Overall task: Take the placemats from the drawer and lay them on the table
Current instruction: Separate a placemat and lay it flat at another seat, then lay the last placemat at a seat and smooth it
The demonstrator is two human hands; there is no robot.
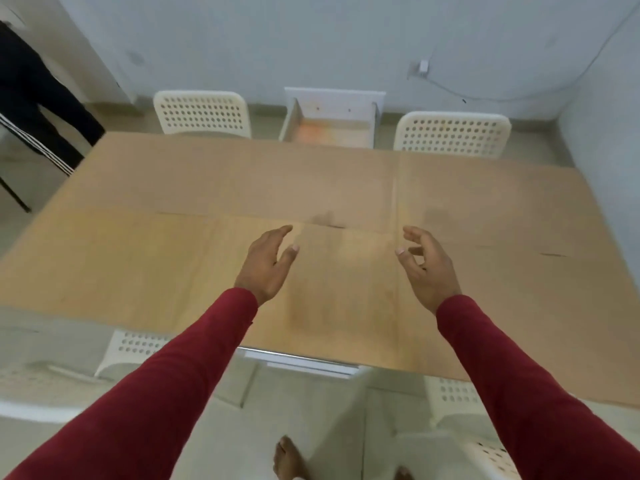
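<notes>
Head view shows both hands empty over the tabletop (173,258), left hand (266,265) and right hand (426,268), fingers spread apart. One drawer (329,128) stands open beyond the far edge; something orange, perhaps a placemat, lies blurred inside. Best walk round rather than stretch across. Two chairs (202,112) flank it

We wear long dark red sleeves (166,386), snug plain fabric, cuffs ending at wrists. Our left grip (265,268) and right grip (427,268) bare, no gloves, no rings. Our feet (287,459) bare.
</notes>
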